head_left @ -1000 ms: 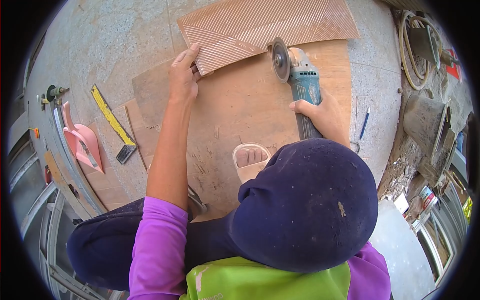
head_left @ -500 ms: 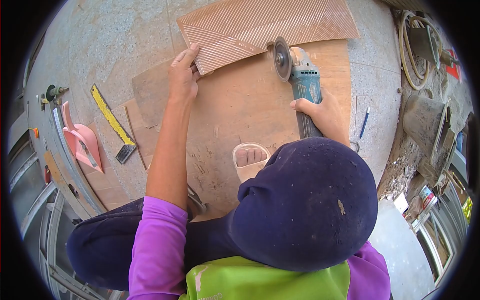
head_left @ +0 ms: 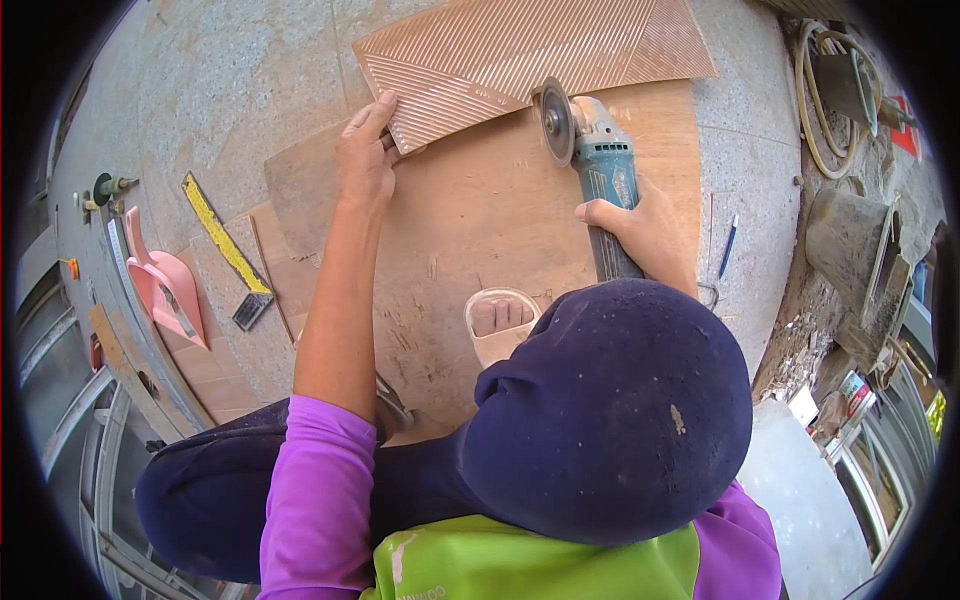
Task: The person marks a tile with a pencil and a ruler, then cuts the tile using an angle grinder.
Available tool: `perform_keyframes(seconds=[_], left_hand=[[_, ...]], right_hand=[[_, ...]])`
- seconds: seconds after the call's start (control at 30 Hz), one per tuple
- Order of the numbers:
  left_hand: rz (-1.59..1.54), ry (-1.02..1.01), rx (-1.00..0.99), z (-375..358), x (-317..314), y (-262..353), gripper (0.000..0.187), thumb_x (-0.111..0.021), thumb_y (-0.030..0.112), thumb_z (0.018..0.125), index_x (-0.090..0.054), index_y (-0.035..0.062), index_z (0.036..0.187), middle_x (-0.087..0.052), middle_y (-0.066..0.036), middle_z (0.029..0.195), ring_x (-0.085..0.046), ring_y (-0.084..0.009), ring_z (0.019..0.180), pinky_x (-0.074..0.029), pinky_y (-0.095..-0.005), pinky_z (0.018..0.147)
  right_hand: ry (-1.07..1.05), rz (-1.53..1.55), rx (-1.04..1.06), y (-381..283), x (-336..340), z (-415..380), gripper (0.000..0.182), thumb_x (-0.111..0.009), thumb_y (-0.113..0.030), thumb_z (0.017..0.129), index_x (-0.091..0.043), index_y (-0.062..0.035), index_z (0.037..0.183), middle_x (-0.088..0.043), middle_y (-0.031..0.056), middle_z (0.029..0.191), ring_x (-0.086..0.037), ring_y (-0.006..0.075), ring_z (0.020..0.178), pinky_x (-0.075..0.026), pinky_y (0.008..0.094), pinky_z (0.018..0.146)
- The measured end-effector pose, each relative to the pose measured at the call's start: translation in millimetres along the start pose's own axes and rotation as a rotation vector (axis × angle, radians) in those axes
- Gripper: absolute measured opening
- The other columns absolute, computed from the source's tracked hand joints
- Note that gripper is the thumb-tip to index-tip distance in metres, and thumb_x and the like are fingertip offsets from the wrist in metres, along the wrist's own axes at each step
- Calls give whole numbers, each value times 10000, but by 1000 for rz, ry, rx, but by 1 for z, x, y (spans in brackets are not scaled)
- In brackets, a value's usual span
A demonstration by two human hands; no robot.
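Note:
A ribbed brown tile (head_left: 530,55) lies across the top of the view, over a plywood board (head_left: 480,210). My left hand (head_left: 370,150) grips the tile's lower left corner, thumb on top and fingers beneath. In my right hand (head_left: 645,225) is a teal angle grinder (head_left: 607,170), my fingers wrapped round its body. The grinder's cutting disc (head_left: 556,122) stands on edge, right at the tile's lower edge near its middle.
A yellow try square (head_left: 226,232) and a pink dustpan (head_left: 165,290) lie to the left. On the right are a blue pen (head_left: 730,247), a coiled hose (head_left: 812,110) and a dusty bucket (head_left: 850,235). My sandalled foot (head_left: 500,318) rests on the board.
The grinder and my right hand have shifted slightly left along the tile's edge. My left hand keeps its hold on the corner.

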State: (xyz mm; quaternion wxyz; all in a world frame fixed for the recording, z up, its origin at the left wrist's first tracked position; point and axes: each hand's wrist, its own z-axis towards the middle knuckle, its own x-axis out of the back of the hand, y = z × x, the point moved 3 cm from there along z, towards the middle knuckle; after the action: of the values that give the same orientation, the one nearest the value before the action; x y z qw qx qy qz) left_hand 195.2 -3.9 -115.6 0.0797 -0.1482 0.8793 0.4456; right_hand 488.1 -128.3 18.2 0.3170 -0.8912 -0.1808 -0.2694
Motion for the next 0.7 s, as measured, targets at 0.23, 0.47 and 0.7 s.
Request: perform_keyframes(seconds=[0.23,0.47,0.7], left_hand=[[-14,-2,5,1,0,0,345,-682,285,1027,-672,-9,1207,-720,-99,1127,-690,-181,994,-569,-338,885],[-7,-1,-2,-2,0,2,327,-679,286,1030,-674,0,1190,-719,-86,1101,-686,-170,977,-571,-332,883],[-4,-8,-5,-2,-1,2,331,-679,295,1031,-673,3,1188,-719,-78,1095,-686,-164,967,-572,-329,877]], right_hand=[[3,47,18,1,-1,1,478,-826,-323,693,-690,48,959,-683,157,761,-655,229,625,-508,362,560],[-6,34,4,-7,2,-2,479,-825,-325,691,-689,47,961,-680,150,757,-655,225,625,-505,356,558],[13,6,14,-9,2,-2,488,-827,-323,684,-693,52,967,-681,158,750,-655,235,611,-502,352,547]])
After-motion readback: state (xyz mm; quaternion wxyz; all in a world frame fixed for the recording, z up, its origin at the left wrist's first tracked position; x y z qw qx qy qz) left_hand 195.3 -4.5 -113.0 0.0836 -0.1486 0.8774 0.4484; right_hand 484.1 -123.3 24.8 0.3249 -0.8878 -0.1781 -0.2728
